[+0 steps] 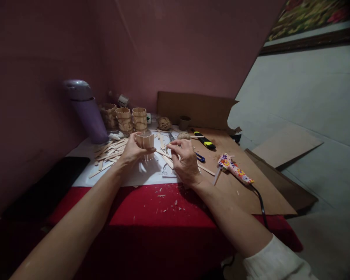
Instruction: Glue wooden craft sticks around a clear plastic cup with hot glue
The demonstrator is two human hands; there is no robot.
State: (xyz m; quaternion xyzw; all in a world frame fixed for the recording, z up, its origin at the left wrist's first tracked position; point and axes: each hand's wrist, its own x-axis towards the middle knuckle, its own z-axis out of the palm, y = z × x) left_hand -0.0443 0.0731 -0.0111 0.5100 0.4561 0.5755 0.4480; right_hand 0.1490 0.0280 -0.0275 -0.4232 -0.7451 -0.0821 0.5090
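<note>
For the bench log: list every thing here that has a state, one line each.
Stick cup: held upright.
Left hand: grip closed around that cup.
Right hand: pinching a stick.
Glue gun: lying on its side on cardboard, cord attached.
Utility knife: lying flat, blade not discernible.
Purple flask: upright, lid on.
Three finished cups: upright, in a row.

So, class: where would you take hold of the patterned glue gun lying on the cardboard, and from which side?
Probably grip the glue gun by its handle end, where the cord leaves, coming down from above on the right. It lies flat on the cardboard, so its sides are free to pinch, and the tip end points left, away from that grip.
</note>
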